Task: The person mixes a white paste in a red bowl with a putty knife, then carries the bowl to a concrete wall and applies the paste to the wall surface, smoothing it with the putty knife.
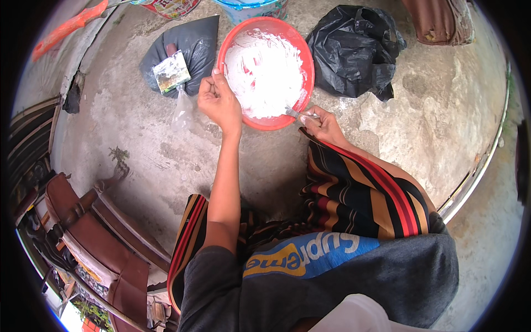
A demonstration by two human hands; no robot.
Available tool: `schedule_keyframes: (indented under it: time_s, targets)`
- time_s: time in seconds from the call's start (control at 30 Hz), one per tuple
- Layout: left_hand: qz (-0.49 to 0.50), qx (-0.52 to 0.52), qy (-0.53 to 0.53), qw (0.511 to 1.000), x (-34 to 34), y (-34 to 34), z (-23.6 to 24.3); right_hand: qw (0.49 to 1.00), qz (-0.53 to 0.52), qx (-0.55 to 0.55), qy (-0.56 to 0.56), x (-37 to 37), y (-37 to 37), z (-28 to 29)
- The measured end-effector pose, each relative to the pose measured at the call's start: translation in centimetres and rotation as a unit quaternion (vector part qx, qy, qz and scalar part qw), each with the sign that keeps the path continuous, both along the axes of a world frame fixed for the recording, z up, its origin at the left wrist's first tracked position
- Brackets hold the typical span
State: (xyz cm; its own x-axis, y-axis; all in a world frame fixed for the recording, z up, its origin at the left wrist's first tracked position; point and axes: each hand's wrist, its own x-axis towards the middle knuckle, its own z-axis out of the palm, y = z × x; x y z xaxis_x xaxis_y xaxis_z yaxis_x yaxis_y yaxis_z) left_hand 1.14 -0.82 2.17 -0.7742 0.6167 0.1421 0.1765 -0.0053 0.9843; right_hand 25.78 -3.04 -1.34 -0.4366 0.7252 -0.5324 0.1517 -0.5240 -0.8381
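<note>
Red basin (266,125): on concrete floor (149,149), holding white paste (265,72).
Left hand (219,104): fingers curled at basin's left rim, pinch unclear.
Right hand (323,126): fingers pinching metal-bladed tool (292,112) at paste's edge.

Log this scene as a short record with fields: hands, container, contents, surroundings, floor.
Left hand: left hand, fingers curled at the basin's left rim; grip firmness unclear
Right hand: right hand, closed on a metal utensil that reaches into the basin
Container: round red basin
Contents: white, smeared substance, red showing through in spots
Left of basin: dark grey bag with a printed packet against it
Right of basin: crumpled black plastic bag
Beyond basin: blue-rimmed bucket
Floor: stained grey concrete
</note>
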Motion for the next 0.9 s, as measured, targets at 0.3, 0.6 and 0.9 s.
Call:
schedule_keyframes:
  time_s: [0.3, 0.6, 0.9]
  targets:
    - [-0.039, -0.015, 0.021, 0.999, -1.2, -0.3, -0.2, 0.997, -0.059, 0.034, 0.047, -0.5, 3.2, 1.2]
    - [-0.045, -0.003, 0.021, 0.999, -2.1, -0.1, -0.7, 0.929, 0.125, 0.273, -0.218, 1.6, 3.7, -1.2]
    - [-0.079, -0.003, 0.005, 0.997, -2.1, 0.2, -0.7, 0.825, 0.081, 0.511, -0.225, 0.5, 7.8, 0.5]
